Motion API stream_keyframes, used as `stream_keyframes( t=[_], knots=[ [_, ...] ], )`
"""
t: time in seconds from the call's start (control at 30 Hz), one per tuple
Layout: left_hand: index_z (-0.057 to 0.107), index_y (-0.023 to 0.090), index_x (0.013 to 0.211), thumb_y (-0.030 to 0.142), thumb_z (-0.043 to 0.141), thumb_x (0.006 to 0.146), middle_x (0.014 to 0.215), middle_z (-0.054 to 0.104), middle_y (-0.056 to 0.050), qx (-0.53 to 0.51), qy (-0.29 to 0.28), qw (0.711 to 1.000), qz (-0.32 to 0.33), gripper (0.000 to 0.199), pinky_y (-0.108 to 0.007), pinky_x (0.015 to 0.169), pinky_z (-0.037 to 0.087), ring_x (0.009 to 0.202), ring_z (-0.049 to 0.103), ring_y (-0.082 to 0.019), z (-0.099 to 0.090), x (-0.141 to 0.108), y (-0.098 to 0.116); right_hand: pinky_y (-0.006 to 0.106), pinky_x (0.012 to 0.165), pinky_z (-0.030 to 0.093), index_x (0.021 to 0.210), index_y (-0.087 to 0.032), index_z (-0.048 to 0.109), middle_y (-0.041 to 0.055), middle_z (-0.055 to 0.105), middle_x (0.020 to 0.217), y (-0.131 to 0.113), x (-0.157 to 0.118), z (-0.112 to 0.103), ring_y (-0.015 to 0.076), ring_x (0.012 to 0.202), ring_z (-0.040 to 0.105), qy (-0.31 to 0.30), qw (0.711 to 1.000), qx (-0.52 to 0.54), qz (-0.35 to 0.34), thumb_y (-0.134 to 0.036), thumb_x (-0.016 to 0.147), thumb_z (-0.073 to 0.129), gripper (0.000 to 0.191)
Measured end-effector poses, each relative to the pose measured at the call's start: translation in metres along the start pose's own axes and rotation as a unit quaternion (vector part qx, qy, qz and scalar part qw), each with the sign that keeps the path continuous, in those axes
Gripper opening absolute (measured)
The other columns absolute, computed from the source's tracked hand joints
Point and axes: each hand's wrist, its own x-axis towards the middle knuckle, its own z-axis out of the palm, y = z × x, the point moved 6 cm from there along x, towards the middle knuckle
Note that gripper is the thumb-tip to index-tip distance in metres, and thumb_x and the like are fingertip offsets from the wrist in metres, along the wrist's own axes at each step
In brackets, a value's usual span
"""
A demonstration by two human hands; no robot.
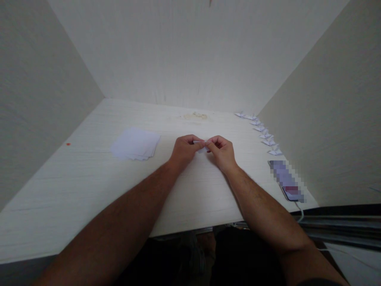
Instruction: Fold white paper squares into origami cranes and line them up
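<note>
A small folded piece of white paper (pixel 201 150) is held between both hands, just above the middle of the table. My left hand (pixel 185 151) pinches its left side between thumb and fingers. From the other side, my right hand (pixel 220 150) grips it with thumb and curled fingers, and the two hands' fingertips nearly meet. Much of the paper is hidden behind the fingers, so its exact shape cannot be made out. Left of my hands lies a loose stack of white paper sheets (pixel 135 143).
Several small folded paper cranes (pixel 268 142) stand in a line along the right wall. Nearer me lies a phone (pixel 285 180), its screen blurred, with a white cable (pixel 301 212) over the table edge. Walls enclose the white table (pixel 89 178) at left, back and right.
</note>
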Motion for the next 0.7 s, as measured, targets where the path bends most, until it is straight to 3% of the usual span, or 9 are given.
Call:
stream_keyframes(
  t=[0.27,0.5,0.7],
  knots=[
    [0.075,0.019,0.063,0.032,0.08,0.063,0.062,0.067,-0.001,-0.07,-0.034,0.997,-0.01,0.014,-0.028,0.062,0.043,0.06,0.053,-0.012,0.005,0.003,-0.005,0.027,0.055,0.039,0.069,-0.02,0.065,-0.0035,0.056,0.058,-0.002,0.002,-0.006,0.0115,0.055,0.047,0.019,0.999,-0.014,-0.023,-0.036,0.076,0.071,0.019],
    [0.078,0.017,0.074,0.035,0.079,0.067,0.069,0.071,-0.004,-0.098,-0.018,0.995,-0.016,0.019,-0.028,0.064,0.047,0.063,0.059,-0.013,0.002,0.008,-0.015,0.028,0.058,0.047,0.079,-0.02,0.063,-0.0021,0.064,0.066,-0.001,0.003,0.0,0.0119,0.057,0.057,-0.01,1.0,0.006,0.006,-0.043,0.076,0.072,0.025],
    [0.077,0.017,0.075,0.034,0.081,0.065,0.069,0.071,-0.003,-0.017,-0.029,0.999,0.009,0.02,-0.027,0.062,0.045,0.062,0.057,-0.013,0.002,0.001,0.001,0.026,0.055,0.045,0.081,-0.02,0.065,-0.0023,0.064,0.065,-0.006,0.004,-0.003,0.0115,0.058,0.058,0.0,1.0,0.013,0.011,-0.035,0.07,0.075,0.022]
  ],
)
